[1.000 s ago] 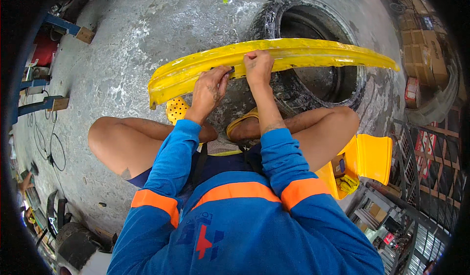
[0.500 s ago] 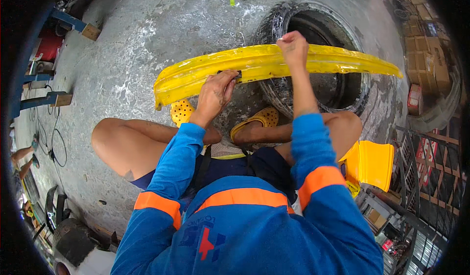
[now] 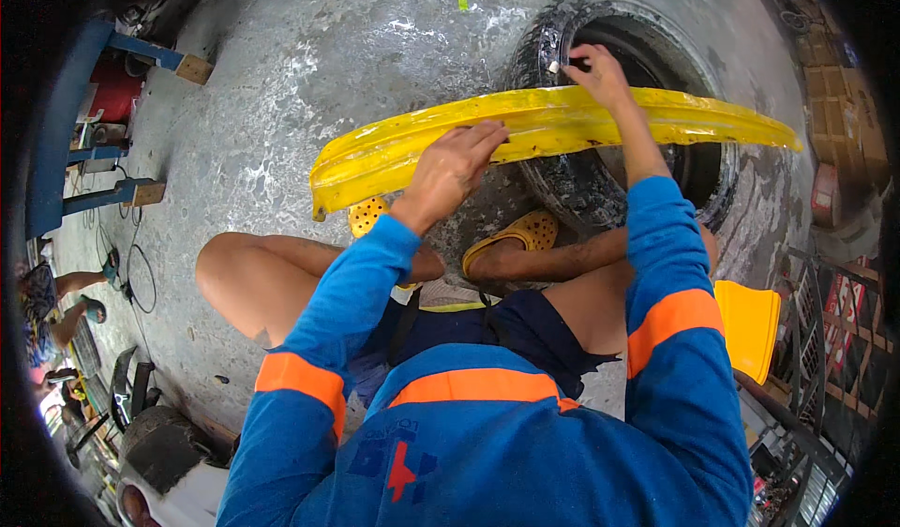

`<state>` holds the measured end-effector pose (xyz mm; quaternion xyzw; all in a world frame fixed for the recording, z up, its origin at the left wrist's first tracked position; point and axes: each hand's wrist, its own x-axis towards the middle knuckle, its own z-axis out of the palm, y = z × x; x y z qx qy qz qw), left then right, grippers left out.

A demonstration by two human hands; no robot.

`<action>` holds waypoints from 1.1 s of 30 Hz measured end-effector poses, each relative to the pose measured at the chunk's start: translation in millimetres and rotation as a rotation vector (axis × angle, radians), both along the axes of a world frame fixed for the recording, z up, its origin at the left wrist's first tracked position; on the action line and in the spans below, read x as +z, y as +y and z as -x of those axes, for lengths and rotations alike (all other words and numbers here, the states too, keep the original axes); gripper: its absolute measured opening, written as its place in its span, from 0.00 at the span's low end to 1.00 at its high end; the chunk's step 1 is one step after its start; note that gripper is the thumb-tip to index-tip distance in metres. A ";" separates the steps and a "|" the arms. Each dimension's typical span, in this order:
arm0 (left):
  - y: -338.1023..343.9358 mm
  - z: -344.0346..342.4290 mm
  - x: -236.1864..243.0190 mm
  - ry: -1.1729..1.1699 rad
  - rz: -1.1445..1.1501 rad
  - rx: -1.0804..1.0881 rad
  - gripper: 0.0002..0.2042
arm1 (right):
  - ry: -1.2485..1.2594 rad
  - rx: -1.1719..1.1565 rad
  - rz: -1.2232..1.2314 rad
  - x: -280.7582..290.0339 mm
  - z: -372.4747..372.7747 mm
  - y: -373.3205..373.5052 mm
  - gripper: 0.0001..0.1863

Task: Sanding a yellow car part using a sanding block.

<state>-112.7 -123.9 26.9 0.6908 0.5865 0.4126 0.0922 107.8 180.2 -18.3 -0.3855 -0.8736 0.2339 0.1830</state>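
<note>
A long, curved yellow panel (image 3: 375,157) with scuffs and pale streaks lies across in front of my shins, its right part over a tyre (image 3: 536,63). My left hand (image 3: 452,171) rests at the panel's near edge, left of its middle. Its fingers are bent and pressed together; a dark bit shows at the fingertips, but the hand hides most of it. Beyond the panel's far edge, above the tyre, my right hand (image 3: 605,79) has thumb and forefinger apart. A small whitish scrap (image 3: 554,67) is just off those fingertips, seemingly loose.
My yellow clogs (image 3: 539,230) are on the concrete floor close to the panel. Another yellow piece (image 3: 747,330) stands by my right knee, near a black metal rack (image 3: 806,339). Cardboard boxes (image 3: 839,114) line the right side; blue lift arms (image 3: 141,47) reach in from the left.
My left hand has slid right along the panel. My right hand has moved up and right past the far edge, its fingers have parted, and the whitish scrap now shows apart from them.
</note>
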 end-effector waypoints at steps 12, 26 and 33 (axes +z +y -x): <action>17.9 -30.0 2.2 -1.477 0.495 0.009 0.15 | 0.618 -0.042 0.924 67.4 -1.5 -185.7 0.17; -5.6 -16.5 7.9 -1.470 0.701 0.003 0.15 | 0.602 0.064 1.054 57.1 6.2 -184.9 0.12; -12.5 -21.4 18.5 -1.783 0.520 -0.070 0.18 | 0.988 -0.040 1.482 48.5 5.8 -190.2 0.10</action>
